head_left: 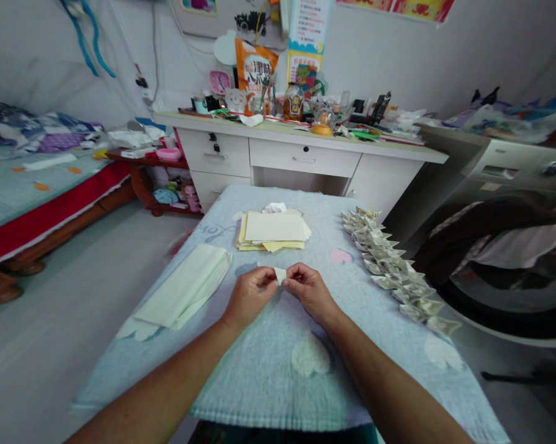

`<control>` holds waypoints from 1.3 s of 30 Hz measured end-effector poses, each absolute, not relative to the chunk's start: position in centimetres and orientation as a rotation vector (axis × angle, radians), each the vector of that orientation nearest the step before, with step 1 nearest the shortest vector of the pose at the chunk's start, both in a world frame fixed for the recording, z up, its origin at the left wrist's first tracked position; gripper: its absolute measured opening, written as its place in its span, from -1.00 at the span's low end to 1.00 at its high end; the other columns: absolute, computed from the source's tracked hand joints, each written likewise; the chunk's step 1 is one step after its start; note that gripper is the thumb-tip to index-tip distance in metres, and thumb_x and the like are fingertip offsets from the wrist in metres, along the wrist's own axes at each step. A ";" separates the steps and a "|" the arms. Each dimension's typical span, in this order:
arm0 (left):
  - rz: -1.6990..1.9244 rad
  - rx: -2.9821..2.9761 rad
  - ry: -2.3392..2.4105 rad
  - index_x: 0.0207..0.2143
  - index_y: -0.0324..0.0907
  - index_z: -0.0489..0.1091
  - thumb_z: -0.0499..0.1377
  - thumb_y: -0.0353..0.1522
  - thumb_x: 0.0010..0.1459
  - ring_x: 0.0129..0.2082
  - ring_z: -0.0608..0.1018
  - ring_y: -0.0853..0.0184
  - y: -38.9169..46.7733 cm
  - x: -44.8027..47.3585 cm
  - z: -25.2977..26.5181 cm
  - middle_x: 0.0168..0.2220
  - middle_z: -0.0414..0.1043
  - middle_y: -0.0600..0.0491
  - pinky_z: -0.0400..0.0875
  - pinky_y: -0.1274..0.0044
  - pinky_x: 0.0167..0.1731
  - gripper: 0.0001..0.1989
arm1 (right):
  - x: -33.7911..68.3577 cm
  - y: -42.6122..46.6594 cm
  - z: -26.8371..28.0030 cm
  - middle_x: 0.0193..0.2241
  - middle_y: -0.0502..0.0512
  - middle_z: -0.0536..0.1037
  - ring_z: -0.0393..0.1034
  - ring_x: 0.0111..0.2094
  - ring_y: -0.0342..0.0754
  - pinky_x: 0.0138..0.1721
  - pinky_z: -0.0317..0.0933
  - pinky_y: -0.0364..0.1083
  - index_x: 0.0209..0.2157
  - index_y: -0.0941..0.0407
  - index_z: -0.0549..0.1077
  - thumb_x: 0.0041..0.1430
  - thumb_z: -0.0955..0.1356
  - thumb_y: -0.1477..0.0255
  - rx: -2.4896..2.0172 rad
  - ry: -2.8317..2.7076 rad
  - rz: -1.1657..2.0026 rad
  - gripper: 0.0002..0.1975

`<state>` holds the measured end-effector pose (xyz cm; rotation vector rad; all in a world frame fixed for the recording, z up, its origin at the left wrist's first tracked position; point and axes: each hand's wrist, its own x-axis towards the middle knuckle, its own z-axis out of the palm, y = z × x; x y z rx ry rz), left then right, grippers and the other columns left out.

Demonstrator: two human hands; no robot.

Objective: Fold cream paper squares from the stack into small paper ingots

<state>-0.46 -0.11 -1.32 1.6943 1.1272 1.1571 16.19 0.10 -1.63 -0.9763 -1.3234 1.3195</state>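
A small folded piece of pale paper [280,275] is pinched between my two hands above the middle of the cloth-covered table. My left hand [252,293] grips its left side with thumb and fingers. On the other side, my right hand [311,291] is closed on the right edge. Just beyond the hands lies a stack of cream and yellow paper sheets [278,228], with a crumpled white paper [274,208] behind it. To the left rests a folded bundle of pale paper [184,287]. Rows of folded paper shapes [393,265] line the table's right side.
The table [259,382] wears a light blue patterned cloth. Behind it stands a white desk [305,157] crowded with jars, a clock and an orange bag [254,71]. A bed [50,185] is at left, and a front-loading washing machine [504,234] with its door open at right.
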 end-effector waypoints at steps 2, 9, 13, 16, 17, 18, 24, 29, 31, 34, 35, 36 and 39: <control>1.168 1.736 1.157 -0.36 -0.21 0.46 0.15 -0.39 0.07 -0.37 0.52 0.36 -0.1 -0.6 -1.3 -0.39 0.50 0.06 0.38 0.59 -0.31 -0.89 | 16.3 0.0 -1.5 -0.55 -0.11 0.31 0.13 -0.53 -0.22 -0.47 0.00 -0.19 -0.44 0.13 0.38 -0.04 0.47 0.30 -0.985 -1.328 1.301 -0.75; 1.118 1.880 1.281 -0.46 -0.20 0.44 0.12 -0.40 0.10 -0.48 0.42 0.42 -0.2 -0.8 -1.0 -0.51 0.40 0.13 0.26 0.62 -0.43 -0.88 | 16.4 0.0 -1.5 -0.53 -0.07 0.32 0.13 -0.49 -0.19 -0.46 0.02 -0.19 -0.43 0.11 0.41 0.01 0.44 0.32 -1.022 -1.416 1.199 -0.81; 1.106 1.934 1.293 -0.47 -0.21 0.45 0.10 -0.42 0.10 -0.47 0.42 0.43 -0.3 -0.9 -0.8 -0.51 0.39 0.13 0.24 0.62 -0.42 -0.85 | 16.3 0.0 -1.7 -0.49 -0.05 0.34 0.17 -0.46 -0.17 -0.41 0.06 -0.18 -0.41 0.11 0.43 0.04 0.42 0.35 -1.053 -1.475 1.095 -0.86; 1.123 1.969 1.304 -0.49 -0.21 0.45 0.10 -0.43 0.09 -0.50 0.39 0.43 -0.3 -0.8 -0.6 -0.53 0.36 0.13 0.21 0.62 -0.44 -0.84 | 16.2 -0.1 -1.5 -0.46 -0.04 0.33 0.18 -0.43 -0.17 -0.38 0.07 -0.17 -0.42 0.12 0.45 0.04 0.42 0.36 -1.069 -1.515 1.013 -0.88; 1.135 1.980 1.307 -0.50 -0.21 0.44 0.10 -0.44 0.08 -0.50 0.38 0.43 -0.3 -0.8 -0.5 -0.53 0.36 0.13 0.21 0.62 -0.44 -0.84 | 16.2 -0.1 -1.5 -0.45 -0.03 0.33 0.19 -0.43 -0.17 -0.38 0.07 -0.17 -0.42 0.12 0.45 0.04 0.42 0.37 -1.071 -1.519 1.005 -0.88; 1.145 1.991 1.308 -0.51 -0.21 0.44 0.10 -0.45 0.08 -0.50 0.38 0.44 -0.4 -0.8 -0.4 -0.54 0.35 0.13 0.21 0.62 -0.44 -0.84 | 16.1 -0.1 -1.4 -0.45 -0.03 0.34 0.19 -0.43 -0.17 -0.38 0.08 -0.17 -0.42 0.12 0.45 0.05 0.41 0.37 -1.071 -1.520 1.007 -0.89; 1.172 1.998 1.295 -0.50 -0.21 0.45 0.10 -0.44 0.07 -0.49 0.40 0.42 -0.4 -0.9 -0.3 -0.52 0.39 0.12 0.23 0.61 -0.43 -0.85 | 16.2 -0.3 -1.3 -0.44 -0.02 0.37 0.21 -0.43 -0.16 -0.37 0.10 -0.16 -0.38 0.10 0.46 0.07 0.39 0.37 -1.079 -1.518 1.017 -0.90; 1.162 1.939 1.277 -0.41 -0.20 0.50 0.13 -0.41 0.09 -0.44 0.46 0.39 -0.3 -0.9 -0.7 -0.45 0.48 0.08 0.29 0.60 -0.37 -0.86 | 16.3 -0.4 -1.0 -0.42 -0.02 0.42 0.24 -0.39 -0.15 -0.32 0.11 -0.15 -0.34 0.10 0.49 0.09 0.38 0.42 -1.087 -1.565 0.974 -0.93; 1.163 1.919 1.279 -0.41 -0.20 0.50 0.13 -0.40 0.10 -0.43 0.47 0.39 -0.3 -0.9 -0.7 -0.44 0.49 0.07 0.30 0.59 -0.36 -0.86 | 16.3 -0.4 -0.8 -0.41 -0.01 0.43 0.25 -0.37 -0.14 -0.30 0.11 -0.15 -0.35 0.10 0.49 0.08 0.39 0.44 -1.083 -1.586 0.945 -0.94; 1.166 1.895 1.285 -0.44 -0.21 0.49 0.13 -0.41 0.10 -0.42 0.48 0.38 -0.3 -0.9 -0.7 -0.44 0.49 0.07 0.30 0.60 -0.37 -0.85 | 16.2 -0.5 -0.6 -0.42 -0.01 0.41 0.25 -0.37 -0.14 -0.30 0.10 -0.15 -0.38 0.10 0.48 0.06 0.39 0.46 -1.076 -1.604 0.914 -0.96; 1.164 1.887 1.285 -0.45 -0.22 0.49 0.13 -0.41 0.09 -0.43 0.48 0.39 -0.2 -0.9 -0.7 -0.45 0.49 0.07 0.30 0.60 -0.38 -0.86 | 16.2 -0.5 -0.6 -0.42 -0.02 0.40 0.25 -0.37 -0.14 -0.31 0.10 -0.15 -0.39 0.10 0.48 0.05 0.39 0.47 -1.074 -1.607 0.909 -0.97; 1.160 1.879 1.283 -0.44 -0.22 0.49 0.13 -0.41 0.09 -0.43 0.48 0.39 -0.2 -0.9 -0.8 -0.45 0.49 0.08 0.30 0.60 -0.39 -0.86 | 16.2 -0.5 -0.6 -0.43 -0.02 0.40 0.25 -0.37 -0.14 -0.31 0.10 -0.15 -0.39 0.10 0.48 0.05 0.39 0.47 -1.072 -1.610 0.907 -0.97; 1.148 1.861 1.272 -0.41 -0.21 0.51 0.14 -0.41 0.09 -0.44 0.48 0.39 -0.2 -0.9 -1.1 -0.44 0.50 0.08 0.31 0.61 -0.39 -0.86 | 16.2 -0.5 -0.6 -0.42 -0.02 0.41 0.26 -0.36 -0.13 -0.31 0.10 -0.15 -0.38 0.10 0.49 0.06 0.39 0.48 -1.074 -1.625 0.906 -0.96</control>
